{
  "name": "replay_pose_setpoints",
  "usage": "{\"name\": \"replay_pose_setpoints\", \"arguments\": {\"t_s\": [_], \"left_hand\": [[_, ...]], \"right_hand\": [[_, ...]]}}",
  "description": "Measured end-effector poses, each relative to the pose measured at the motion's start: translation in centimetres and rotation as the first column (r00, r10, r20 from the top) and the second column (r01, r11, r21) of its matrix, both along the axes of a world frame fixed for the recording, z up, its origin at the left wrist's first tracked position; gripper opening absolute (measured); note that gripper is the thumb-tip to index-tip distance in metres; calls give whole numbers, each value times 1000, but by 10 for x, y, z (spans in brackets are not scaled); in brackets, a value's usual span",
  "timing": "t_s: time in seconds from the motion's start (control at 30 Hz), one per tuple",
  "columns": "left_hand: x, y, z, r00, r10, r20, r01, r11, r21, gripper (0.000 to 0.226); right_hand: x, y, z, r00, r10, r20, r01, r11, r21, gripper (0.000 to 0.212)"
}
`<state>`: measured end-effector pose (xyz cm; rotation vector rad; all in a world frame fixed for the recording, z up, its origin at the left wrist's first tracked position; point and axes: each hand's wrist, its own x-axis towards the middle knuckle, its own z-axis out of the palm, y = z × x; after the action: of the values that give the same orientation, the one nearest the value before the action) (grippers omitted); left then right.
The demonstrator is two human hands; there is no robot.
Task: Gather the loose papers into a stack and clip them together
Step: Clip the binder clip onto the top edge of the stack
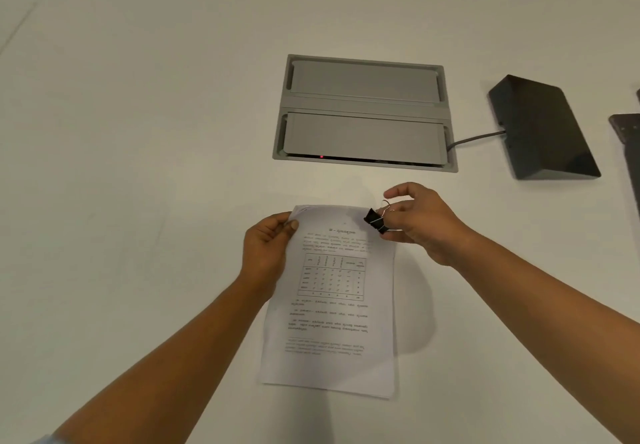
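Papers (pixel 332 305) lie stacked on the desk (pixel 138 201), left hand (pixel 266 249) pinching the top-left corner to keep edges aligned, while right hand (pixel 420 224) pinches the binder clip (pixel 376 220) at the top-right corner.

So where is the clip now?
Head view: the clip is pinched in the right hand, at the top right corner of the papers.

Soft, even light; faint shadow right of the papers (pixel 329 322); print perhaps slightly blurred; edges bowed.
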<state>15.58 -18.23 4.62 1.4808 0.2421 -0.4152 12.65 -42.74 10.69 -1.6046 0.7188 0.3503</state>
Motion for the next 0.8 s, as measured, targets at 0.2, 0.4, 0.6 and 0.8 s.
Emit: {"name": "replay_pose_setpoints", "arguments": {"t_s": [0.2,0.4,0.6,0.8], "left_hand": [[-1,-3,3,1000,0,-17,0,1000,-1,18],[-3,-4,6,1000,-6,-22,6,1000,-15,20],[-2,-6,5,1000,-7,-21,7,1000,-5,18],[-3,-7,2,1000,-8,-22,8,1000,7,16]], "right_hand": [[9,22,7,986,158,46,-154,985,-83,27],[20,30,20,938,346,23,-326,903,-281,28],[32,33,27,909,414,50,-369,856,-362,31],[39,33,22,889,451,76,-371,810,-454,32]]}}
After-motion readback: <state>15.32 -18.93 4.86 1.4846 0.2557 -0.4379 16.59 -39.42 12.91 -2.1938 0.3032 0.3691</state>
